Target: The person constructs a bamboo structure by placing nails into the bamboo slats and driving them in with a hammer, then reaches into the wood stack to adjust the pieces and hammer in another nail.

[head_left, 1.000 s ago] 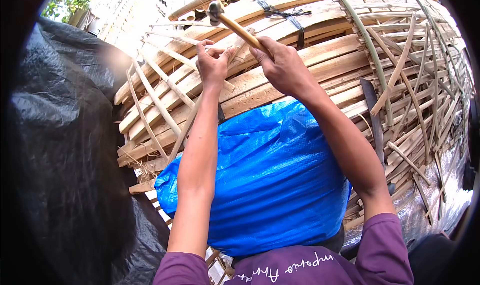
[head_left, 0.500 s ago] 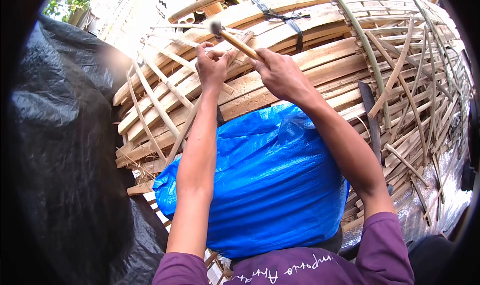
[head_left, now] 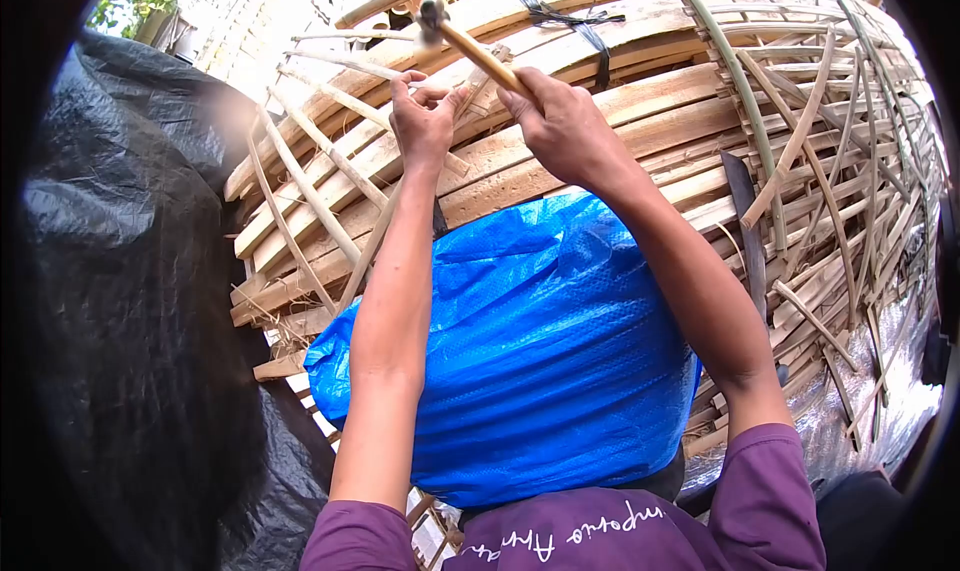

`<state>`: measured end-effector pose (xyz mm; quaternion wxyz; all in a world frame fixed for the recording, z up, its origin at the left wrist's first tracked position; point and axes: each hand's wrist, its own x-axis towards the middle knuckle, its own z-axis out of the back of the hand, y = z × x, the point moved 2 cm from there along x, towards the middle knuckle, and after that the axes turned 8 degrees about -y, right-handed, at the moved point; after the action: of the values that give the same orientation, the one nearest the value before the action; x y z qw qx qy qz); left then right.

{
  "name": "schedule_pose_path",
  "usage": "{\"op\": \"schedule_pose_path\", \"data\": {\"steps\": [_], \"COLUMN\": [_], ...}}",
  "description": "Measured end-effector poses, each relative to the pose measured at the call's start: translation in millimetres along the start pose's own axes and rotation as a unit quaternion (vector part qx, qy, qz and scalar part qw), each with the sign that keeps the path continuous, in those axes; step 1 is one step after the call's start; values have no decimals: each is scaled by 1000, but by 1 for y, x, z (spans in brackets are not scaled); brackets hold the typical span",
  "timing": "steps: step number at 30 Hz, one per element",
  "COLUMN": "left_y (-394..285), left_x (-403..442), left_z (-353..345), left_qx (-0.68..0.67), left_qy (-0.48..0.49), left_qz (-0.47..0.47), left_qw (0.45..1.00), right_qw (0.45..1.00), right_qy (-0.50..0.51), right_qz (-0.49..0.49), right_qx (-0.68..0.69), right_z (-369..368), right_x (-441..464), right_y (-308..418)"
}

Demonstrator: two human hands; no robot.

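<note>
White cursive runs across your purple shirt (head_left: 570,536), reading roughly "mporio A"; its remaining letters are lost in folds. Your right hand (head_left: 565,126) is closed around the wooden handle of a hammer (head_left: 470,51), its metal head up and to the left, above your left hand (head_left: 425,121). That hand's thumb and fingers curl toward each other over the wooden slats (head_left: 500,186); whether they grip anything, you cannot tell. A narrow space separates your hands. Below them, a blue sheet (head_left: 540,351) covers your lap. The slats' uneven left ends stop near a black sheet (head_left: 120,271); thin crossed strips (head_left: 810,141) crowd the right.
</note>
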<state>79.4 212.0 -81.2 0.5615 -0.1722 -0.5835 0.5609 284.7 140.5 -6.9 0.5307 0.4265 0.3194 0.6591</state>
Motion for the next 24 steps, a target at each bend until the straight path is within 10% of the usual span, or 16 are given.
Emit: {"op": "schedule_pose_path", "data": {"steps": [24], "left_y": [-11], "left_x": [-3], "left_z": [-2], "left_qx": [3], "left_qy": [-8], "left_qz": [19], "left_qw": [1000], "right_qw": [995], "right_qy": [8], "right_qz": [21], "right_qx": [-93], "right_z": [-2], "right_x": [-6], "right_y": [-3]}}
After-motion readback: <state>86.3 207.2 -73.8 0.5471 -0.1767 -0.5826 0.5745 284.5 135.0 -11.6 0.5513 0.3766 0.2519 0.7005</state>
